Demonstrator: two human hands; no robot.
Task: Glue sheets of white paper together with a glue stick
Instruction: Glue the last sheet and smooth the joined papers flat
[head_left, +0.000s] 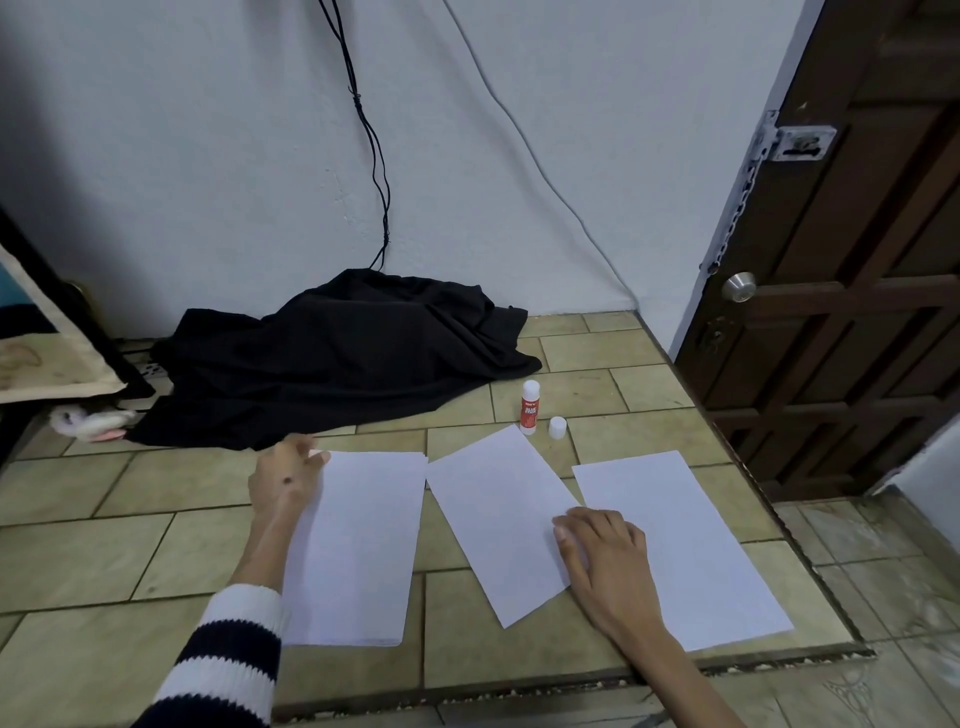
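Note:
Three lots of white paper lie on the tiled floor. A stack of sheets (358, 551) is on the left, a tilted single sheet (493, 514) lies in the middle, and another sheet (691, 540) is on the right. My left hand (285, 480) touches the stack's far left corner with its fingertips. My right hand (608, 556) rests flat, fingers spread, across the middle sheet's right edge and the right sheet's left edge. A red-and-white glue stick (530, 408) stands uncapped beyond the middle sheet, with its white cap (557, 428) beside it.
A crumpled black cloth (337, 358) lies against the wall behind the paper, with black cables (376, 156) hanging above it. A dark wooden door (841, 291) stands at right. The tiled platform ends in a step (571, 675) near me and at right.

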